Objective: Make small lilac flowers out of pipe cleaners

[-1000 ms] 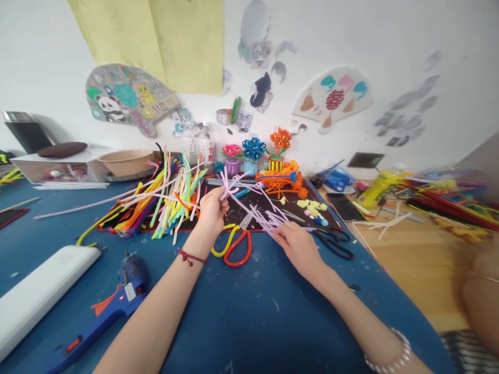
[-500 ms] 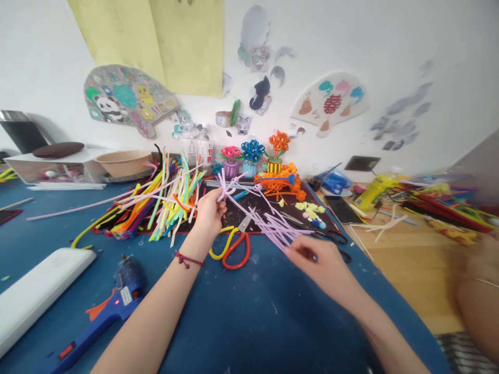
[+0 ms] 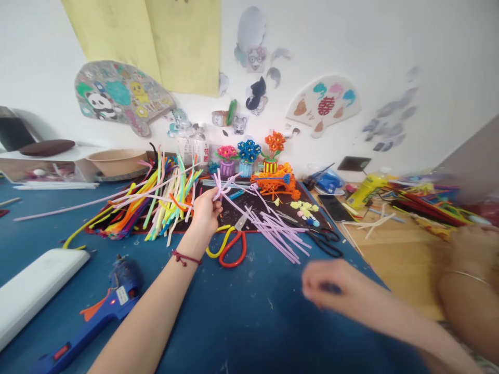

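right fingers point(image 3: 315, 269): blurred | white device point(image 3: 42, 291): cropped left | yellow paper point(image 3: 183, 47): cropped top | co-worker's arm point(image 3: 470, 301): cropped right

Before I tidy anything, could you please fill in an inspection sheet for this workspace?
Surface: blue tabletop with specks; dark mat lying on it.
Work pieces: knotted lilac piece; loose lilac strips strewn across the mat's near edge.
Clutter: bright stem bundle, red-and-yellow-handled scissors, black-handled scissors, blue glue gun with indicator lit.
Hands: left hand holds the knotted lilac piece; right hand is blurred, apart from the strips, its grip unclear.
Cables: nothing seen clearly.
Surroundings: three potted flowers; decorated fans on the wall; another person's arm at right.
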Demonstrator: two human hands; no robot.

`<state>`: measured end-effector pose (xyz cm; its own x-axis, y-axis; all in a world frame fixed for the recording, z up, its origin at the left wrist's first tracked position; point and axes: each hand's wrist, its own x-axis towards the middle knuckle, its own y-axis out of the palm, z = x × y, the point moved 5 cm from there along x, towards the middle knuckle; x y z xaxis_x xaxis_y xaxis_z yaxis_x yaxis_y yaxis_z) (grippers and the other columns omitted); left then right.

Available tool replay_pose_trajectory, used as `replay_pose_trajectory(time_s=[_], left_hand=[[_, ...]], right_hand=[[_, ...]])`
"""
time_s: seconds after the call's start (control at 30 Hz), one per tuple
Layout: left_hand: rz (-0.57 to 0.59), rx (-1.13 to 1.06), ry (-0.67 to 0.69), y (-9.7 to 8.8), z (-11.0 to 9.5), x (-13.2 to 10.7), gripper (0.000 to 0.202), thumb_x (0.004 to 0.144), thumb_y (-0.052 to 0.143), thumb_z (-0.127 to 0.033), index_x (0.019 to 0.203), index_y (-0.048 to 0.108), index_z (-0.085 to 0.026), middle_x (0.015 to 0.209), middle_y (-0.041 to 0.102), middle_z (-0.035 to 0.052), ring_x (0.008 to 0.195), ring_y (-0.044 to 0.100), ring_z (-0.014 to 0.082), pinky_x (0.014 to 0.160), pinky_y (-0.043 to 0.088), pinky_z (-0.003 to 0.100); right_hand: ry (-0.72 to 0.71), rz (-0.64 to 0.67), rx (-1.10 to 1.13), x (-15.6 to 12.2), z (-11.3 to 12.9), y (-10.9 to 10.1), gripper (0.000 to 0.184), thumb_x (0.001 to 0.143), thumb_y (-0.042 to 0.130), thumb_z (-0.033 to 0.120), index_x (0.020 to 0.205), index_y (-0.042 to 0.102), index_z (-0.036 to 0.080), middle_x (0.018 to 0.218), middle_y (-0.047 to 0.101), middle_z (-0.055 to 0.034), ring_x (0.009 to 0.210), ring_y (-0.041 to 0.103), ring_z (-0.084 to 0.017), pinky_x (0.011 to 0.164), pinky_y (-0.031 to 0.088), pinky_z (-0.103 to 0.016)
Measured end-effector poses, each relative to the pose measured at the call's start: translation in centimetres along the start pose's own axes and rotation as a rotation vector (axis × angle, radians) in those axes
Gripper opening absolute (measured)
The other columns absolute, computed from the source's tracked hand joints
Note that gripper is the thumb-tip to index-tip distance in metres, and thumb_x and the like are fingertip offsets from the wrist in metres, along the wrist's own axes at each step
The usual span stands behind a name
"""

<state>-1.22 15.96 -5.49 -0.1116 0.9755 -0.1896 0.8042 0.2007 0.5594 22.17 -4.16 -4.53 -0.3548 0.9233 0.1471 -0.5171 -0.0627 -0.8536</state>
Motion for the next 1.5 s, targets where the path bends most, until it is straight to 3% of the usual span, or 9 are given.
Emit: replay_pose_trajectory(time_s=[0.07, 0.1, 0.2, 0.37, 0.93, 1.13, 1.33, 1.43, 1.5], left_hand=[[0.018, -0.005, -0.002, 0.2, 0.0, -0.1, 0.009, 0.07, 0.065, -0.015, 0.067, 0.057, -0.013, 0.055, 0.054, -0.0034, 0.037, 0.038, 0.0021, 0.037, 0.028, 0.015], [0.026, -0.007, -0.002, 0.2, 0.0, -0.2, 0.009, 0.069, 0.065, -0.015, 0.067, 0.057, -0.013, 0.055, 0.054, -0.0036, 0.037, 0.037, 0.0019, 0.037, 0.027, 0.015], [0.035, -0.008, 0.0, 0.2, 0.1, -0.3, 0.012, 0.067, 0.067, -0.015, 0.068, 0.055, -0.014, 0.055, 0.053, -0.0044, 0.037, 0.036, 0.0017, 0.037, 0.027, 0.015], [0.027, -0.006, -0.005, 0.0, 0.1, -0.2, 0.013, 0.068, 0.067, -0.016, 0.067, 0.054, -0.014, 0.055, 0.054, -0.0043, 0.037, 0.038, 0.0022, 0.037, 0.027, 0.016], [0.035, -0.006, -0.006, -0.1, 0.1, -0.3, 0.009, 0.068, 0.063, -0.013, 0.068, 0.054, -0.014, 0.053, 0.053, -0.0055, 0.037, 0.038, 0.0026, 0.037, 0.028, 0.017], [0.038, -0.008, 0.018, -0.3, -0.3, -0.3, 0.012, 0.067, 0.064, -0.016, 0.069, 0.053, -0.014, 0.054, 0.051, -0.0063, 0.038, 0.038, 0.0026, 0.037, 0.027, 0.018], [0.046, 0.004, 0.056, -0.4, -0.4, -0.2, 0.017, 0.064, 0.067, -0.019, 0.069, 0.052, -0.015, 0.055, 0.05, -0.0067, 0.039, 0.036, 0.0023, 0.039, 0.026, 0.018], [0.082, 0.035, 0.08, 0.0, -0.2, -0.4, 0.021, 0.061, 0.071, -0.023, 0.068, 0.053, -0.014, 0.056, 0.051, -0.0061, 0.04, 0.036, 0.0024, 0.039, 0.025, 0.018], [0.125, 0.065, 0.107, 0.5, -0.1, -0.8, 0.023, 0.06, 0.074, -0.026, 0.068, 0.056, -0.014, 0.058, 0.051, -0.0053, 0.041, 0.036, 0.0024, 0.04, 0.024, 0.019]], right_hand=[[0.07, -0.198, -0.133, 3.7, -1.8, -0.4, 0.024, 0.089, 0.058, 0.036, 0.105, 0.067, 0.02, 0.108, 0.07, -0.009, 0.101, 0.065, -0.023, 0.088, 0.05, -0.035], [0.112, -0.272, -0.231, 5.3, -2.5, -0.2, 0.042, 0.086, 0.061, 0.036, 0.123, 0.059, 0.017, 0.124, 0.064, -0.0144, 0.116, 0.059, -0.029, 0.096, 0.047, -0.042], [0.189, -0.297, -0.455, 8.4, -3.8, 2.3, 0.068, 0.082, 0.065, 0.037, 0.141, 0.042, 0.011, 0.138, 0.052, -0.0235, 0.128, 0.048, -0.039, 0.099, 0.042, -0.051], [0.203, -0.222, -0.483, 9.2, -3.8, 5.0, 0.049, 0.093, 0.048, 0.029, 0.139, 0.045, 0.012, 0.119, 0.062, -0.0187, 0.112, 0.057, -0.034, 0.089, 0.046, -0.045], [0.35, 0.142, -0.399, 10.4, -3.7, 3.6, 0.06, 0.069, 0.043, -0.005, 0.127, 0.045, 0.011, 0.109, 0.065, -0.0155, 0.101, 0.064, -0.029, 0.074, 0.041, -0.032], [0.337, -0.01, -0.214, 10.6, -6.1, 1.2, 0.037, 0.078, 0.049, 0.006, 0.114, 0.051, 0.014, 0.107, 0.066, -0.0126, 0.097, 0.064, -0.025, 0.073, 0.04, -0.029], [0.558, -0.208, -0.39, 9.6, -10.6, -2.1, 0.037, 0.082, 0.049, 0.01, 0.119, 0.05, 0.009, 0.109, 0.063, -0.0195, 0.097, 0.064, -0.028, 0.077, 0.042, -0.034], [0.553, -0.286, -0.544, 8.7, -10.5, -1.7, 0.039, 0.081, 0.054, 0.012, 0.119, 0.052, 0.007, 0.111, 0.061, -0.0228, 0.098, 0.063, -0.033, 0.08, 0.044, -0.039], [0.413, -0.396, -0.571, 8.9, -9.0, -1.5, 0.045, 0.082, 0.057, 0.018, 0.125, 0.05, 0.008, 0.116, 0.059, -0.0241, 0.106, 0.059, -0.037, 0.085, 0.045, -0.043]])
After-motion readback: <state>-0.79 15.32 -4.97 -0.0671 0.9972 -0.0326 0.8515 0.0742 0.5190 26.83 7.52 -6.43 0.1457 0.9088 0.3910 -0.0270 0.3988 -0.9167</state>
